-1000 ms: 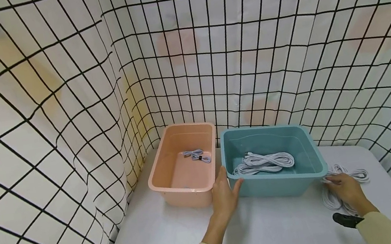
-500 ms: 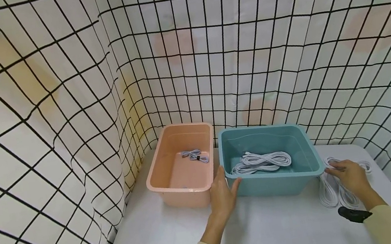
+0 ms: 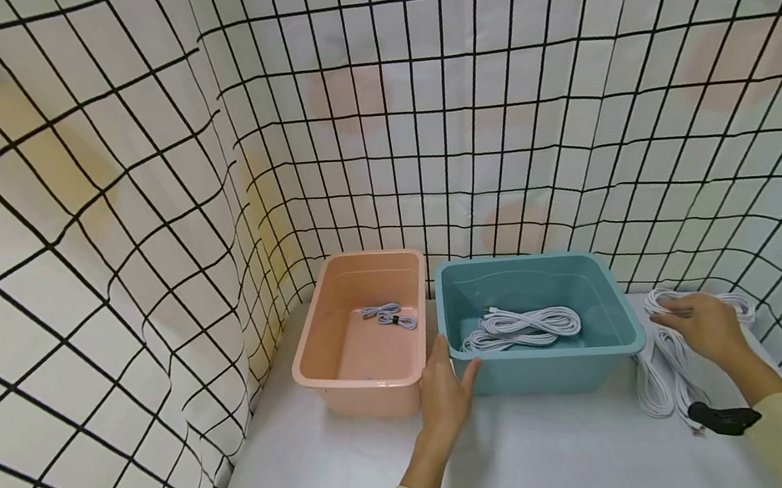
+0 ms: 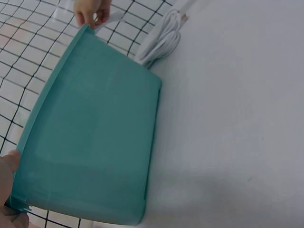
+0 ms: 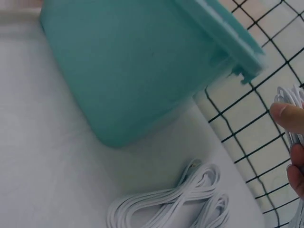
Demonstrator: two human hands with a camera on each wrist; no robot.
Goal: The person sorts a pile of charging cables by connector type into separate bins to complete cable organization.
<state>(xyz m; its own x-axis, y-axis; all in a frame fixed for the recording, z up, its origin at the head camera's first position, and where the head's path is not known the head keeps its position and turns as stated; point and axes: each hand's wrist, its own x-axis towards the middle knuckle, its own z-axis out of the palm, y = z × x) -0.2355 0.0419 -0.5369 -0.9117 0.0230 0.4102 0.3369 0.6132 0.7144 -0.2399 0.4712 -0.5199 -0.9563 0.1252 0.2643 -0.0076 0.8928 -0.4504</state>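
Note:
My right hand (image 3: 707, 327) pinches a bundled white cable (image 5: 290, 97) between thumb and fingers, raised beside the right end of the teal bin (image 3: 547, 377). Below it, another coiled white cable (image 3: 658, 381) lies on the table; the right wrist view shows this coil (image 5: 175, 199) close up. At the teal bin's front left corner my left hand (image 3: 446, 392) grips, thumb against the front and fingers on the left side. Inside that bin lie bundled white cables (image 3: 525, 327).
Left of the teal bin stands a peach bin (image 3: 374, 386) holding small cables (image 3: 397, 321) with dark ties. A black wire grid (image 3: 417, 113) rises behind the bins and along both sides. White cloth (image 3: 566, 454) covers the table.
My right hand has lifted its cable bundle up and moved rightward, away from the coil on the table. The left hand stays at the teal bin's corner.

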